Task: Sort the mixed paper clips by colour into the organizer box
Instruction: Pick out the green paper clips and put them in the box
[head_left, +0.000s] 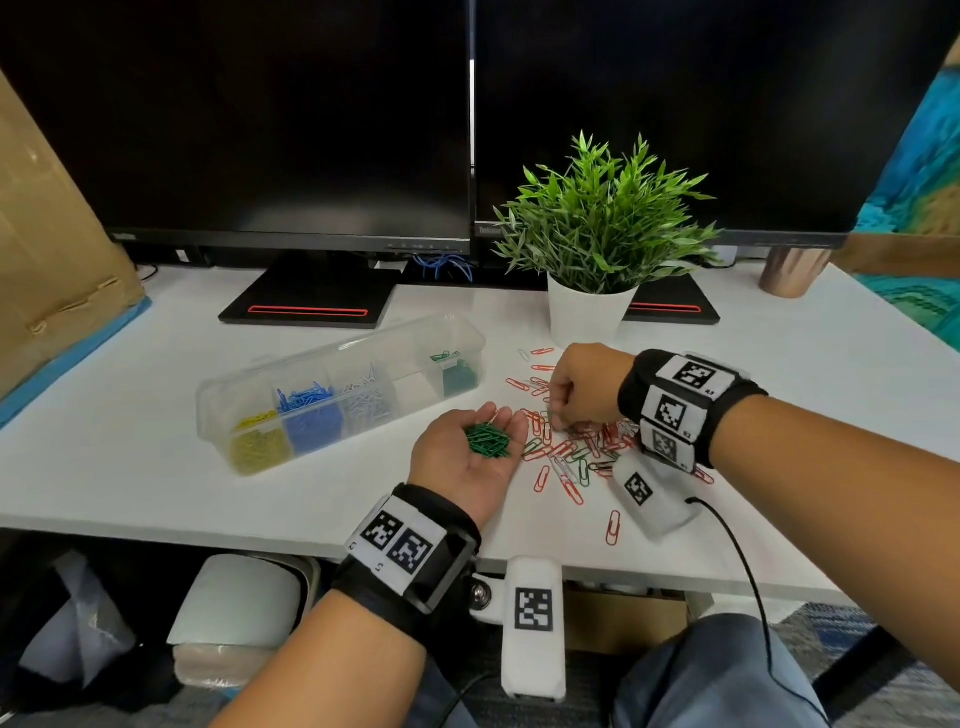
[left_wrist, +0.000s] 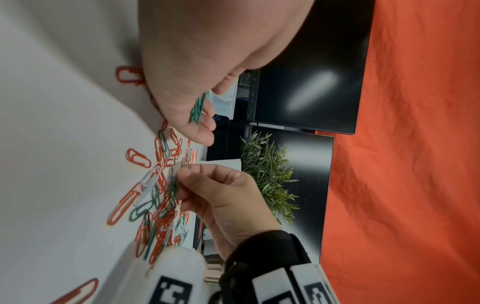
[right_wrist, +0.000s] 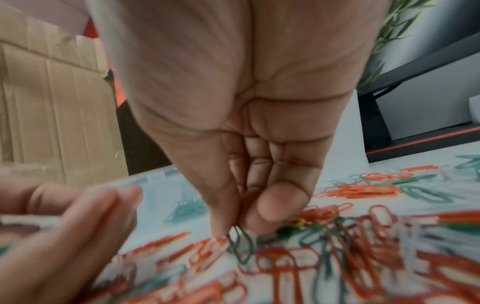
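R hand (head_left: 582, 387) pinches a green clip (right_wrist: 241, 244) in the mixed clip pile (head_left: 571, 447) on desk (head_left: 156, 364), L hand (head_left: 467, 452) palm-up, flat, carrying green clips (head_left: 487, 440), organizer box (head_left: 332, 395) to the left w/ yellow/blue/white/green sorted; monitor (head_left: 675, 104) badge reads "ThinkVision", only partly legible.

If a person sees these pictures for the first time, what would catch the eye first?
Probably the loose pile of paper clips, mostly red with some green and white, on the white desk near its front edge. Just left of it, the left hand lies palm up with a heap of green clips, while the right hand pinches at the pile.
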